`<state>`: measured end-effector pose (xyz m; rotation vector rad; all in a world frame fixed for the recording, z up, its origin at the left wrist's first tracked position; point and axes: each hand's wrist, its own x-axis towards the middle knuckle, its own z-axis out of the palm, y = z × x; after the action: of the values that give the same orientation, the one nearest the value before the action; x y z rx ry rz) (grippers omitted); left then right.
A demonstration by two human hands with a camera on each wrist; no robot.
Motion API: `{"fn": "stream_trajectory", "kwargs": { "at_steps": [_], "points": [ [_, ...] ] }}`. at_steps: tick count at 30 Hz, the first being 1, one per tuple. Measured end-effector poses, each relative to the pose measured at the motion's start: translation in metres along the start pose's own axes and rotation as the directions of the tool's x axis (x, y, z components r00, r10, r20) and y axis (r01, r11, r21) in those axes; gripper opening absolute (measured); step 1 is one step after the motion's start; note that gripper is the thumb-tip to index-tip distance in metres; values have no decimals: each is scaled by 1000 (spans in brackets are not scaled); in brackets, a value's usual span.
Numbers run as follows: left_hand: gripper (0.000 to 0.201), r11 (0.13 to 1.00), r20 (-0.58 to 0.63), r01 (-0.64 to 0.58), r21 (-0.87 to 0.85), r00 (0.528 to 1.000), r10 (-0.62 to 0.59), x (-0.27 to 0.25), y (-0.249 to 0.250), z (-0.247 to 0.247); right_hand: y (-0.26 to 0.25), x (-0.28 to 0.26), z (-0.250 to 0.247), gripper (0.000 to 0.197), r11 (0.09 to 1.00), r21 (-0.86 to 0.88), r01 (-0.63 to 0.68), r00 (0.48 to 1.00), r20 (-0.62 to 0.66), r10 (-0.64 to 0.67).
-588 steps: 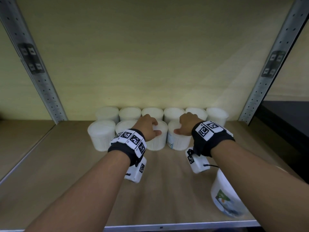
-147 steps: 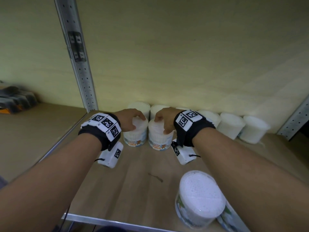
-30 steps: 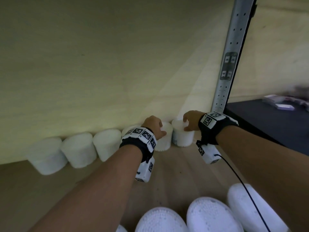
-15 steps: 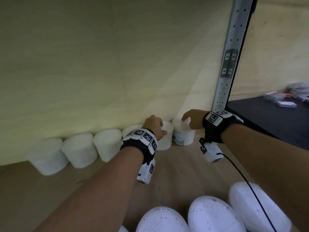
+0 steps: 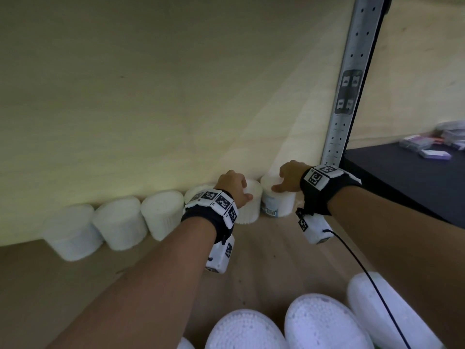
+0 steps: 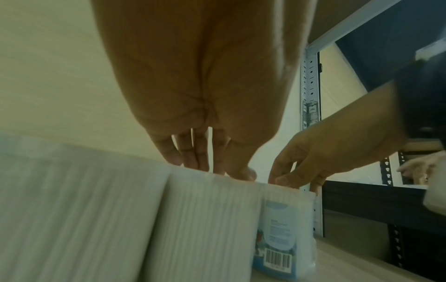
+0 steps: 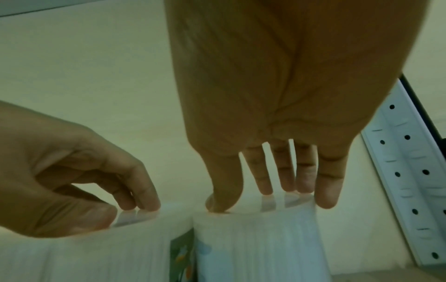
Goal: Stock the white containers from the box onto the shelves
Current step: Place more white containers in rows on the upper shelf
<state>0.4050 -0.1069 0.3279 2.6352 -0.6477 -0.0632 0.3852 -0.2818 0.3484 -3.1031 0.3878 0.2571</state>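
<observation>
Where the wooden shelf (image 5: 274, 245) meets its back panel, a row of white containers (image 5: 118, 222) runs rightward. The left hand (image 5: 234, 185) clasps one container's top (image 5: 251, 197); the right hand (image 5: 289, 176) clasps the end container (image 5: 276, 205) beside the metal upright (image 5: 352, 84). Only the left wrist view shows its barcode (image 6: 277, 259).
</observation>
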Motion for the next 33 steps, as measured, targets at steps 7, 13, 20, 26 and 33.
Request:
{"fn": "stream_trajectory", "kwargs": {
  "at_steps": [7,13,20,26,33],
  "points": [
    [42,1000,1,3,-5,1000,-3,-1,0,1,6,-3,-5,58,997,62,46,997,56,-49],
    [42,1000,8,0,17,1000,0,-1,0,-1,4,-6,-6,52,989,105,106,992,55,-113],
    [43,1000,10,-2,29,1000,2,-1,0,-1,-4,-4,-5,52,996,93,0,998,-61,6],
    [43,1000,7,-5,26,1000,5,-1,0,-1,-5,2,5,63,1000,11,10,999,-49,-9],
    [43,1000,10,-11,27,1000,10,0,-1,-1,3,0,3,58,996,67,50,998,-48,-47]
  ]
}}
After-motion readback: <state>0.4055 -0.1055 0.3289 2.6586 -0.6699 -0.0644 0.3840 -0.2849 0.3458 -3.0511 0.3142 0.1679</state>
